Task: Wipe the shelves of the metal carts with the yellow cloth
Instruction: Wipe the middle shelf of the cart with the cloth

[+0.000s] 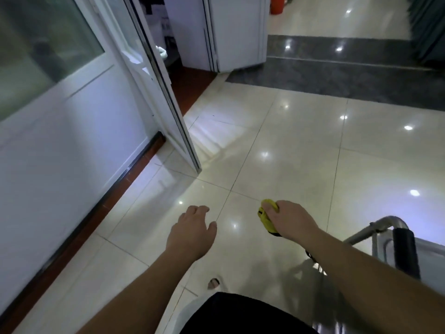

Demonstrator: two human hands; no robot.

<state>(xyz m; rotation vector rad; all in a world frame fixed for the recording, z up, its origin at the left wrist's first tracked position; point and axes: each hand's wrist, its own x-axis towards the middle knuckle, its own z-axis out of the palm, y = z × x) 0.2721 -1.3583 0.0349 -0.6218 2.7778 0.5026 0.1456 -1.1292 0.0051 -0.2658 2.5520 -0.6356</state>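
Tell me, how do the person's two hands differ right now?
The right hand is curled round a bunched yellow cloth; the left hand holds nothing. The left hand's fingers are loosely bent and relaxed, while the right hand's are closed tight on the cloth. The right hand is nearer the metal cart at the lower right; the left is nearer the white door. Both are bare, held out over the tiled floor.

Glossy tiled floor (277,145) — white door (72,112)
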